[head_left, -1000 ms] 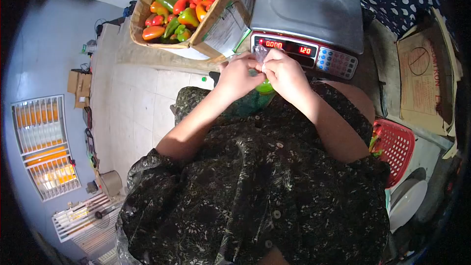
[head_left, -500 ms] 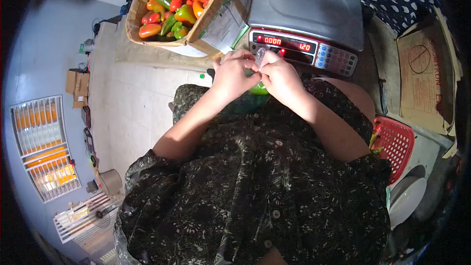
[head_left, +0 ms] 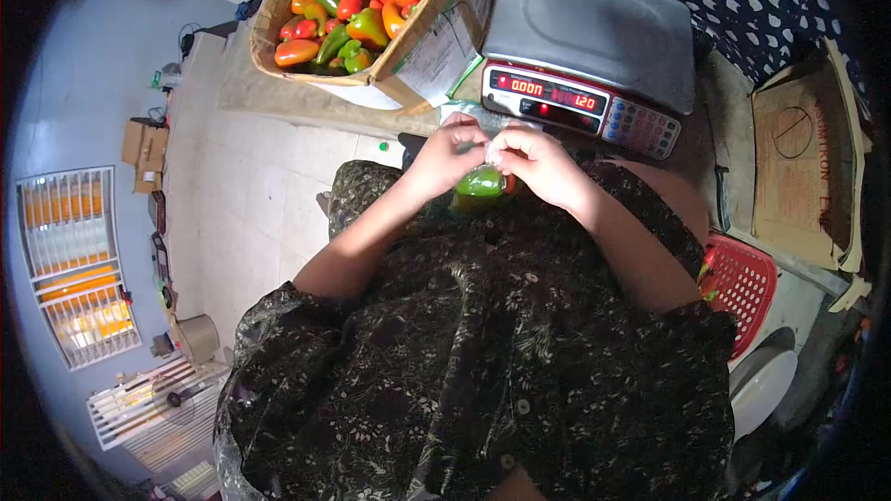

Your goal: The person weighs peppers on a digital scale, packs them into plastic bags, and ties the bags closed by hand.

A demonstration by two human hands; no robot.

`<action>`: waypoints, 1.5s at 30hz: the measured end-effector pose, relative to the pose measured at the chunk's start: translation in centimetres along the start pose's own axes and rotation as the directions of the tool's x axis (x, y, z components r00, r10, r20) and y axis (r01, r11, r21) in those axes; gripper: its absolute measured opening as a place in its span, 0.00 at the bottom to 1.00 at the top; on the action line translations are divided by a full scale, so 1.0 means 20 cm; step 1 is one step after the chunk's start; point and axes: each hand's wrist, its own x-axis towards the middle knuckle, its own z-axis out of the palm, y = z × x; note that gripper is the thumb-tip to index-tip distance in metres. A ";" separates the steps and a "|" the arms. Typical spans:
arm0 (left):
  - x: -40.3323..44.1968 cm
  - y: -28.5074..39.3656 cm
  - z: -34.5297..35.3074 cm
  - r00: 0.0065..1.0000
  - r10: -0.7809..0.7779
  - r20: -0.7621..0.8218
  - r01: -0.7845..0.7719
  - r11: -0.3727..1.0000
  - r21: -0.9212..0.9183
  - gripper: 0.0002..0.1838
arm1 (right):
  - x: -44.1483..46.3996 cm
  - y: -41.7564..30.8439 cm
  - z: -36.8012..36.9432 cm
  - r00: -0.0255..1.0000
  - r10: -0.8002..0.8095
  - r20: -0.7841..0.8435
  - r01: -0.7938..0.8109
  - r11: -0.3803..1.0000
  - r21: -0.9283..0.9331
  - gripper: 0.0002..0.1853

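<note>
Two hands over the lap, pale tile floor (head_left: 269,176) below and left: left hand (head_left: 447,156) and right hand (head_left: 536,165), fingers nearly closed, pinch the neck of a clear plastic bag (head_left: 493,157). Green pepper (head_left: 481,183) inside, just below them (bag's underside lost against dark cloth). Beyond: digital scale (head_left: 594,28); pepper carton (head_left: 441,51), cut off above left hand. Red basket (head_left: 754,283) right of right hand, partly sleeve-hidden.

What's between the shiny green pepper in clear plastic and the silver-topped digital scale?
The head view shows the left hand and right hand there, pinching gathered plastic; clear film lies beyond.
</note>
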 end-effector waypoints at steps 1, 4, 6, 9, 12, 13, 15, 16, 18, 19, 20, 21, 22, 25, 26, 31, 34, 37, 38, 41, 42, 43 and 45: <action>0.00 -0.01 0.00 0.999 0.005 0.041 -0.004 1.000 -0.024 0.10 | 0.00 -0.01 -0.01 0.999 -0.040 0.008 0.041 0.993 -0.115 0.04; -0.01 -0.05 0.00 0.980 0.010 0.198 -0.003 0.999 -0.037 0.10 | 0.00 0.01 -0.05 0.982 -0.169 0.080 0.187 0.901 -0.392 0.05; 0.01 -0.07 0.01 0.968 -0.114 0.224 0.155 0.973 -0.172 0.09 | 0.03 0.08 -0.05 0.995 -0.080 0.064 0.087 0.989 -0.119 0.06; 0.02 -0.07 0.00 0.928 -0.258 0.269 0.347 0.860 -0.373 0.09 | 0.02 0.08 -0.06 0.997 0.000 0.081 -0.011 0.990 0.141 0.06; 0.03 -0.03 0.00 0.907 -0.318 0.276 0.408 0.824 -0.392 0.08 | 0.01 0.02 -0.07 0.993 0.004 0.120 -0.006 1.000 0.015 0.06; 0.02 -0.01 0.01 0.898 -0.346 0.272 0.431 0.815 -0.387 0.08 | 0.03 0.04 -0.08 0.989 -0.062 0.138 0.087 0.978 -0.188 0.06; 0.01 -0.07 0.04 0.919 -0.276 0.282 0.371 0.849 -0.377 0.09 | 0.04 0.09 -0.08 0.966 -0.208 0.155 0.259 0.816 -0.517 0.06; 0.00 -0.10 0.05 0.912 -0.268 0.311 0.374 0.855 -0.359 0.10 | 0.04 0.11 -0.07 0.944 -0.290 0.156 0.320 0.698 -0.640 0.07; -0.03 -0.06 0.08 0.904 -0.311 0.292 0.409 0.828 -0.384 0.10 | 0.01 0.10 -0.04 0.955 -0.287 0.079 0.254 0.648 -0.718 0.08; -0.04 -0.03 0.09 0.899 -0.332 0.286 0.426 0.813 -0.396 0.10 | 0.00 0.06 -0.03 0.977 -0.206 0.055 0.180 0.659 -0.730 0.07; -0.04 -0.16 0.09 0.895 -0.318 0.313 0.399 0.883 -0.245 0.10 | -0.01 0.02 -0.03 0.992 -0.124 0.032 0.107 0.663 -0.741 0.08; -0.04 -0.12 0.09 0.917 -0.296 0.268 0.328 0.941 -0.082 0.11 | -0.01 0.01 -0.02 0.999 -0.044 0.011 0.037 0.660 -0.750 0.08; -0.04 -0.03 0.07 0.938 -0.264 0.226 0.251 0.964 0.087 0.12 | -0.01 0.02 -0.02 0.996 -0.076 0.044 0.085 0.687 -0.721 0.09; -0.06 0.05 0.08 0.994 0.025 0.104 -0.070 0.893 0.445 0.16 | 0.01 0.08 -0.01 0.984 -0.136 0.113 0.177 0.720 -0.671 0.12; -0.06 0.07 0.07 0.991 0.063 0.117 -0.111 0.872 0.476 0.16 | 0.01 0.09 -0.02 0.985 -0.125 0.117 0.171 0.710 -0.684 0.12; -0.02 0.09 0.06 0.967 0.212 0.142 -0.255 0.778 0.574 0.11 | -0.01 -0.02 -0.06 0.998 -0.044 0.046 0.062 0.819 -0.570 0.15; 0.01 0.01 0.08 0.995 -0.086 0.057 0.041 0.832 0.553 0.06 | -0.02 -0.01 -0.02 0.986 -0.147 0.084 0.164 0.717 -0.678 0.16; 0.04 0.01 0.08 0.980 -0.199 0.016 0.164 0.847 0.505 0.06 | -0.03 -0.02 0.07 0.966 -0.046 0.255 0.256 0.302 -0.918 0.11; 0.02 -0.01 0.09 0.981 -0.196 0.008 0.166 0.849 0.501 0.07 | -0.03 0.06 0.06 0.941 -0.164 0.297 0.337 0.361 -0.869 0.11; 0.02 0.00 0.07 0.988 -0.150 0.031 0.127 0.916 0.381 0.06 | -0.01 0.11 0.06 0.843 -0.493 0.218 0.493 0.541 -0.682 0.11; 0.02 -0.01 0.06 0.996 -0.077 0.045 0.064 0.971 0.232 0.06 | -0.02 0.10 0.07 0.808 -0.572 0.139 0.527 0.598 -0.604 0.12; 0.01 -0.03 0.07 0.999 -0.003 0.050 -0.001 0.997 0.075 0.07 | -0.02 0.09 0.05 0.913 -0.402 0.065 0.376 0.769 -0.518 0.13; 0.00 -0.03 0.09 0.992 0.038 0.119 -0.030 0.997 -0.068 0.10 | 0.02 0.08 -0.01 1.000 0.005 -0.013 -0.009 0.959 -0.282 0.15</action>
